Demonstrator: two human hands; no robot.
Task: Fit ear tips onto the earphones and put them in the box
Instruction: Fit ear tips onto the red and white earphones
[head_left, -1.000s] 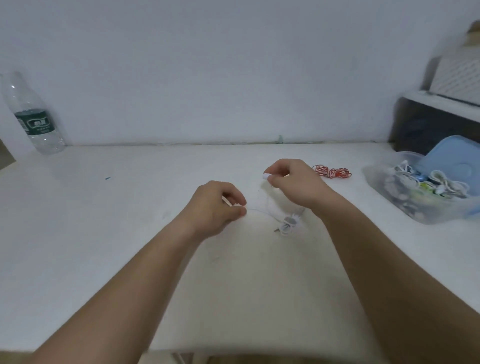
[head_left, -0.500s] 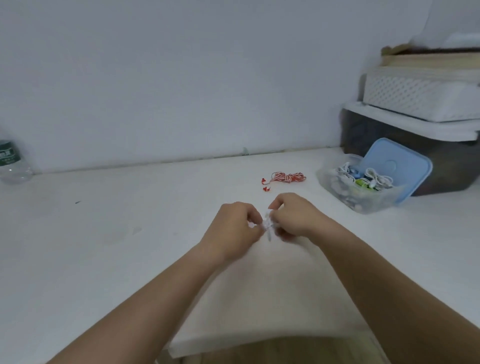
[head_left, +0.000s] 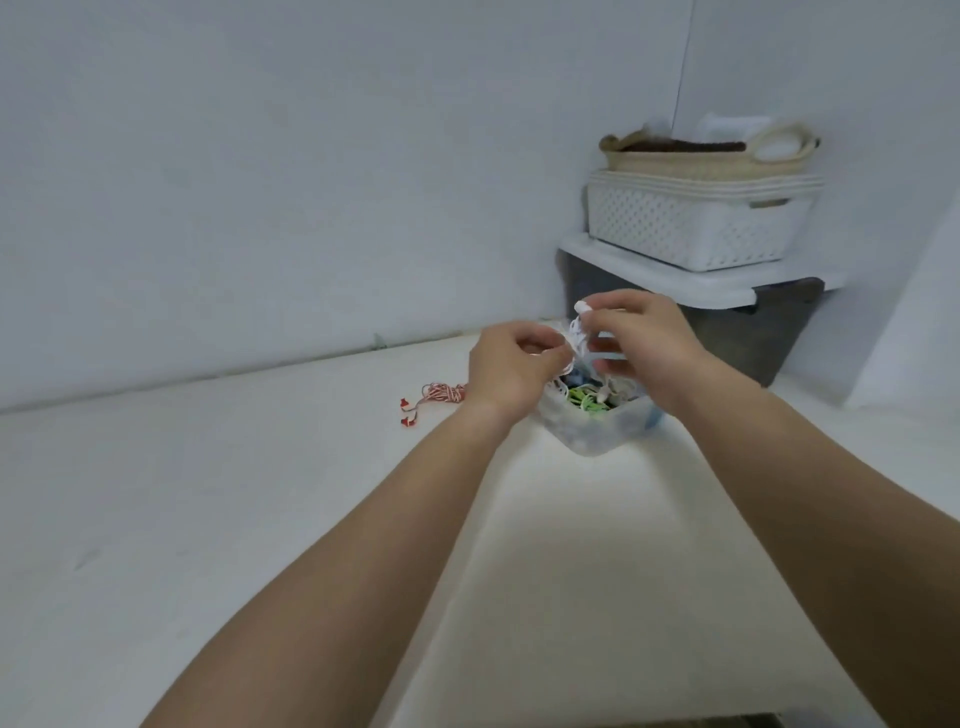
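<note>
Earphones: white corded earphones (head_left: 574, 332), bunched up, just above the clear plastic box (head_left: 597, 439).
Left hand (head_left: 511, 366): fingers pinch the cord.
Right hand (head_left: 647, 338): fingers pinch the bunch's top.
Tip: go low into the box, then let go.

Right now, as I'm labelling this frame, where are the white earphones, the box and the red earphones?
white earphones (head_left: 576, 335): head view, bundled cord.
box (head_left: 592, 436): head view, near clear wall.
red earphones (head_left: 444, 392): head view, coiled cord.

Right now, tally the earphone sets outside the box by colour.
White earphones: 1, held over the box by left hand and right hand
Red earphones: 1, on the table
Total: 2
</note>
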